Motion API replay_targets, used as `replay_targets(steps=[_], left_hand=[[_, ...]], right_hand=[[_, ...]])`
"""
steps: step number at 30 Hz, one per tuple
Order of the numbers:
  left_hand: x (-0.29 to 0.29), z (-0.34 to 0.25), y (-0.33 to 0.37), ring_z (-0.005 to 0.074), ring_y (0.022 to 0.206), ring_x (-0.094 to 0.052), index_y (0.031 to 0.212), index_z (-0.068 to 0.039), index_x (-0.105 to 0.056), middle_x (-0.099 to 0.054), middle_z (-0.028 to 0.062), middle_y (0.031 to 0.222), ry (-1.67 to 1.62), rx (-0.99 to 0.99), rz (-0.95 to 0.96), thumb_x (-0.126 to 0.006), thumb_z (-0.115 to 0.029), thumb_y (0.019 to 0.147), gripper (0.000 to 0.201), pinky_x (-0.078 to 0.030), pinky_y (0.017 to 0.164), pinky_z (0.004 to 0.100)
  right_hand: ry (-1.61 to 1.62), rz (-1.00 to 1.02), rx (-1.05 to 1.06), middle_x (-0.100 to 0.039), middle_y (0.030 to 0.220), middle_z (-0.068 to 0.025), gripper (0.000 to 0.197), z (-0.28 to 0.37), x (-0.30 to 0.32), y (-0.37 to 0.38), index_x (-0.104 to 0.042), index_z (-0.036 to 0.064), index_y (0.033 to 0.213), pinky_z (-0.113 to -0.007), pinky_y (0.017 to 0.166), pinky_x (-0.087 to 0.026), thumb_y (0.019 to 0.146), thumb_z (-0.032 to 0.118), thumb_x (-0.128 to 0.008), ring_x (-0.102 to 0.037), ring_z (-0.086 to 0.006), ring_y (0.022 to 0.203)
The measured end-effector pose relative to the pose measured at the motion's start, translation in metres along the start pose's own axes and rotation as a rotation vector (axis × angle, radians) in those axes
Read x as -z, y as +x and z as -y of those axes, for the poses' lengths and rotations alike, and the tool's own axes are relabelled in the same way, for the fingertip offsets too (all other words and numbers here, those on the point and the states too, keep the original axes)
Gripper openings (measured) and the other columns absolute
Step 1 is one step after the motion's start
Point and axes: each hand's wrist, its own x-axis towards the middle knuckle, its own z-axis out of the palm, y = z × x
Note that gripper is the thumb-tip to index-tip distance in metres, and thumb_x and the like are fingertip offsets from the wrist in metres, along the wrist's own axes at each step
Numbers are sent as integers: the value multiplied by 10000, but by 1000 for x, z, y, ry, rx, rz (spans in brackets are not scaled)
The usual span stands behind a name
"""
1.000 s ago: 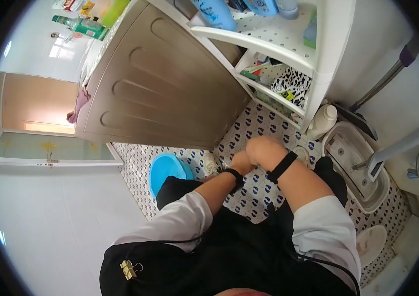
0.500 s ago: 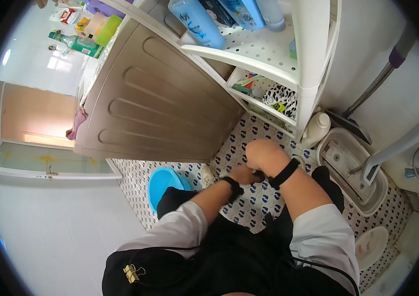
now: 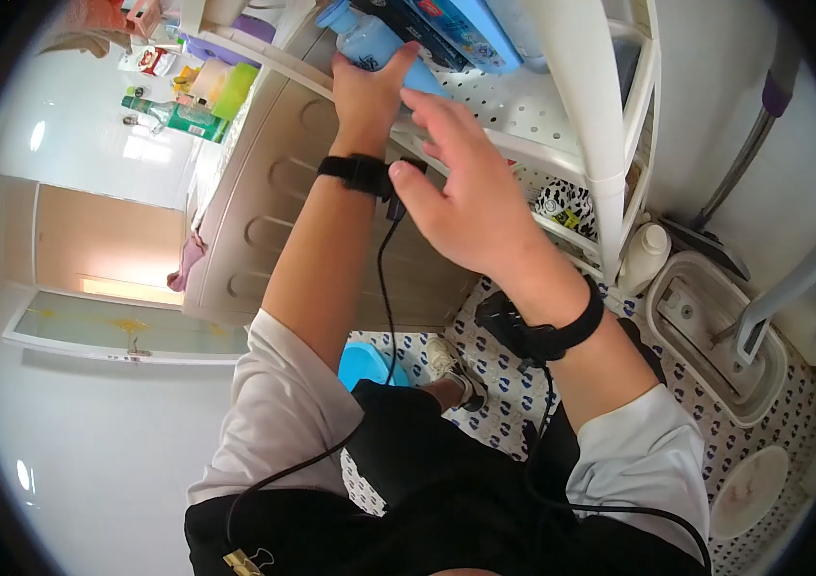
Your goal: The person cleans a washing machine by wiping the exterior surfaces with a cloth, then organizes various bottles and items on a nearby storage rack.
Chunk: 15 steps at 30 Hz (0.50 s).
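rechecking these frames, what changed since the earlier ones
The left hand and right hand rose from above the floor to the white shelf; the left took hold of a blue bottle, the right is open nearby. Blue basin and white bottle stayed put.

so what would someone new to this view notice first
The eye would likely go to the left hand's grip around a light-blue plastic bottle at the white perforated plastic shelf, top centre. Just below and to its right, the right hand's grip is open, apart from the bottle. Lower down, a bright-blue plastic basin stands out on the patterned floor.
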Motion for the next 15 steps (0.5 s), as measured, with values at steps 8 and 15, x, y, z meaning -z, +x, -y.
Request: replay_targets(steps=[8,15], left_hand=[[16,-16,-54,202,1000,-663,1201,25,-601,-688,104,1121,-497,-188,-52,-868,-115,814,490,-538,908,356],[101,-35,-191,332,1377,-493,1457,-12,-434,-501,203,1472,-479,-239,204,-989,-532,604,1143,-426,1142,481]], right_hand=[[-314,-154,251,-508,1455,-221,661,-19,7,6,-476,15,1463,-458,1105,-454,838,72,-685,-518,-418,1326],[-253,250,360,-630,1296,-158,702,1,10,-16,-532,28,1363,-463,989,-520,731,177,-798,-629,-363,1183]])
